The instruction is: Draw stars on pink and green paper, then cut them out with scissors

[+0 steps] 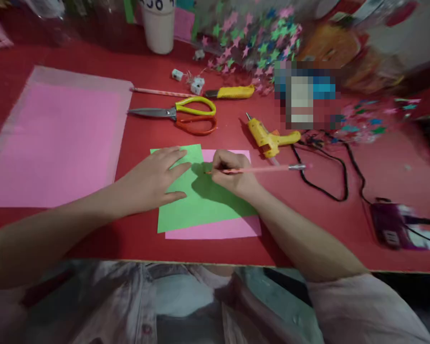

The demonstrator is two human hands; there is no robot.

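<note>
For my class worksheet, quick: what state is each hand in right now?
Left hand: open, spread on the green paper.
Right hand: closed, holding a pink pencil over the same paper.

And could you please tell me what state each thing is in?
Left hand: spread on the green paper
Right hand: closed around the pencil
Pencil: held, point toward the green paper
Green paper: flat, overlapping pink paper
Scissors: blades closed
Glue gun: lying on its side
Yellow cutter: lying flat, blade unclear
</note>
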